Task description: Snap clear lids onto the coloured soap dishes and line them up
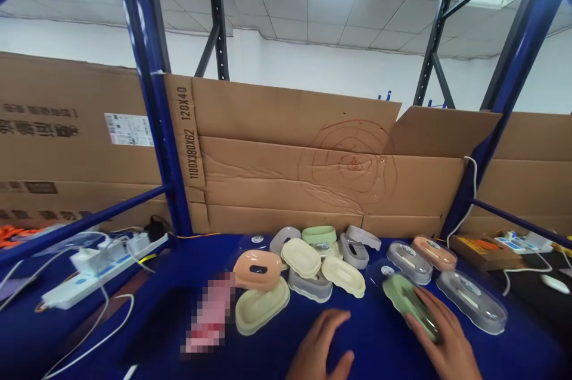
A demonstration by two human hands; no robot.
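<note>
Green case (pixel 404 298): slanted lengthwise from far left to near right.
Right hand (pixel 447 335): clasped its near end.
Left hand (pixel 318 345): hovered apart, fingers half-bent.

R hand (pixel 444 335) has fingers + thumb round a green case (pixel 406 299), R side of blue tabletop (pixel 366 350). L hand (pixel 315 347) is at front ctr, fingers apart, near the pile. Pile: cream pcs (pixel 301 258), a gray pc (pixel 310 287), light-green tray (pixel 319 234) at back, peach pc (pixel 258 282) overlapping a cream tray (pixel 263 312) on L. Just past R hand: clear-topped cases (pixel 472 302) + peach case (pixel 434 253). Far L: white power strip (pixel 67 295) w/ plugs, cables. Cardboard (pixel 268 159) behind, btwn blue posts (pixel 154 94).
</note>
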